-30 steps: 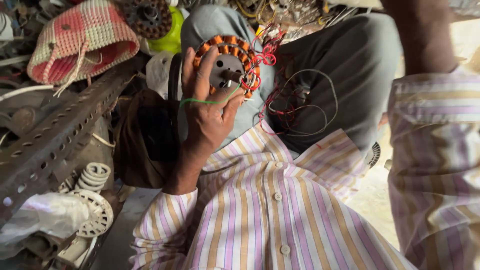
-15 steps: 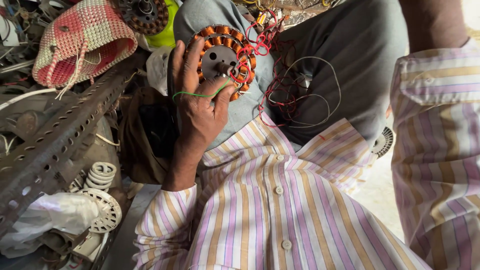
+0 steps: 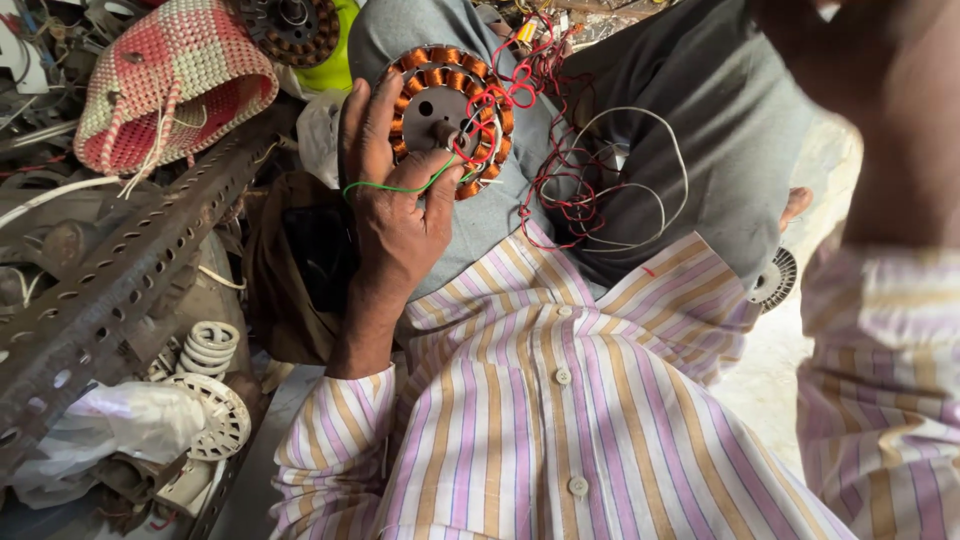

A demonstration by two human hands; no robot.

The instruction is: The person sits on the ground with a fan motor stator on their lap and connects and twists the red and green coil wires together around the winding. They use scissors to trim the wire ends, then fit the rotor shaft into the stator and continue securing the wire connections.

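Note:
My left hand (image 3: pixel 392 205) grips a round motor stator with copper windings (image 3: pixel 432 105) from its left edge and holds it against my grey-trousered lap. A thin green wire (image 3: pixel 395 189) runs across my fingers to the stator's lower rim. Red wires (image 3: pixel 545 165) tangle from the stator's face over my lap, beside a loop of white wire (image 3: pixel 650 165). My right forearm (image 3: pixel 880 110) rises, blurred, at the upper right, and its hand is out of the frame.
A pink and white woven basket (image 3: pixel 170 85) and a second stator (image 3: pixel 290 25) lie at the top left. A perforated metal angle bar (image 3: pixel 120 285) slants across the left, over white plastic parts (image 3: pixel 212 415) and a white bag (image 3: pixel 100 430). Another round part (image 3: pixel 775 280) lies by my right leg.
The stator has shifted slightly in my left hand, and the red wires now cross its face. My right forearm has come closer to the camera.

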